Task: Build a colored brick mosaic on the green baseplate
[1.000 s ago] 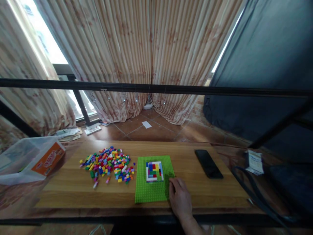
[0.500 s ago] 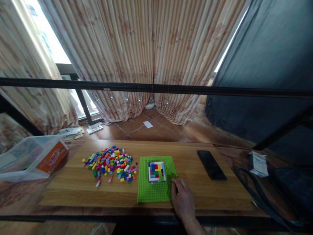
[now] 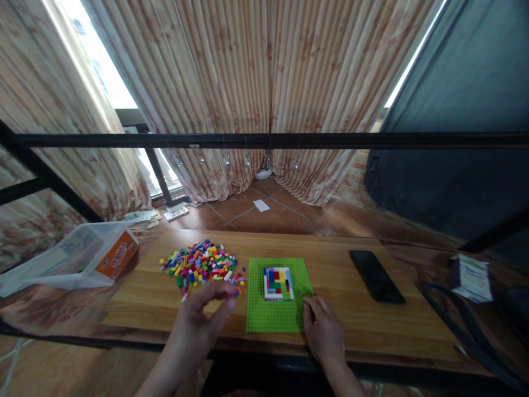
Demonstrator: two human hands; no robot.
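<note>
A green studded baseplate [image 3: 264, 322] lies on the wooden tabletop. On it stands a low square of toy bricks [image 3: 278, 284], with a white and blue border and a mixed-colour middle. My right hand [image 3: 325, 332] has its fingers curled at the baseplate's right edge, gripping it there. Left of the baseplate is a loose pile of small coloured bricks [image 3: 206, 260]. My left hand [image 3: 197, 317] hovers at the near right side of this pile, thumb and forefinger curved with a small gap between the tips. Slight blur covers it, and no brick shows clearly in it.
A black phone [image 3: 377, 277] lies on the wooden tabletop [image 3: 144, 300] at the right. A clear plastic bin [image 3: 88, 256] with an orange label stands off its left end. A dark strap [image 3: 458, 322] hangs near the right end. A black rail [image 3: 264, 141] crosses beyond the table.
My left hand has come into view from below, up to the brick pile. My right hand stays at the baseplate's edge. The whole view has shifted, so things sit farther right.
</note>
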